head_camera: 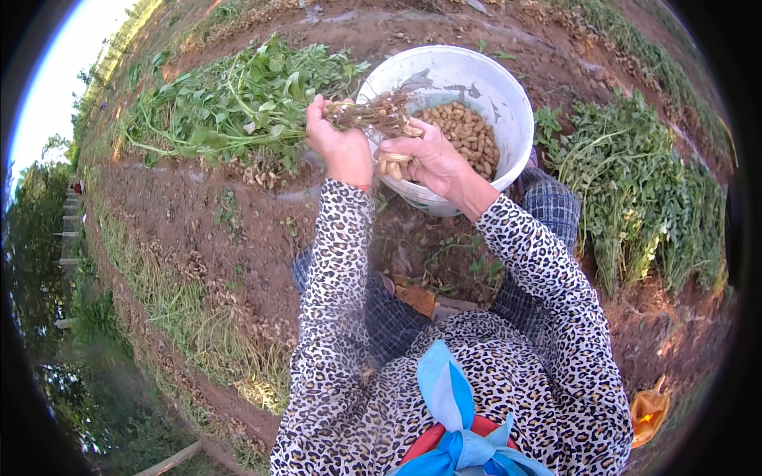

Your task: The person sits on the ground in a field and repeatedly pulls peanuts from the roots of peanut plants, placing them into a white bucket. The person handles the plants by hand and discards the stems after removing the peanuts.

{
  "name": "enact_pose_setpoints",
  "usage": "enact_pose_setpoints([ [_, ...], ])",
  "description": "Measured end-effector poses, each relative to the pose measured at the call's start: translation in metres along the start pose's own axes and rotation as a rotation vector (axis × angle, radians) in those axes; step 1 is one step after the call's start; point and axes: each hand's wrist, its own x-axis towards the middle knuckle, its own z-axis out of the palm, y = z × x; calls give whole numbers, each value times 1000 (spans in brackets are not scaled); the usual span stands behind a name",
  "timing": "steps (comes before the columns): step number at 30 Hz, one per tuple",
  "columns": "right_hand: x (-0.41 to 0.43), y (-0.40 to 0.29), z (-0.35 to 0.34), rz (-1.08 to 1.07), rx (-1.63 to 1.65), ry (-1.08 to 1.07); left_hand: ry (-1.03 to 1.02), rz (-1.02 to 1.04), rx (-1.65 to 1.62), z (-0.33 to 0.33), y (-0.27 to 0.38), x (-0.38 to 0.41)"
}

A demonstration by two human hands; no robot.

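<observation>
My left hand (340,143) grips the stems of a pulled peanut plant, whose leafy tops (262,113) spread out to the left. Its thin brown roots (384,112) reach over the near left rim of a white plastic bucket (518,119). Several peanuts in their shells (393,163) are held in my right hand (434,160), close by the roots. Inside the bucket lies a heap of unshelled peanuts (467,134). The bucket stands on the soil between my knees and beyond them, and part of its near side is hidden by my right hand.
A pile of green peanut plants (637,196) lies on the right. More plants with pods (262,169) rest on the ground at left, and a row of pulled plants (196,321) runs down the lower left. An orange bag (650,413) sits at lower right.
</observation>
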Motion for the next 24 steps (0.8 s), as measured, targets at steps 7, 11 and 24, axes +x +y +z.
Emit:
enact_pose_setpoints([
  [7,-3,12,3,19,-87,-15,47,121,318,-6,-11,1],
  [11,-1,13,3,0,-144,-9,170,-271,-425,-8,-14,14],
  [24,8,-9,-18,44,-350,-283,74,-29,-344,3,18,-6],
])
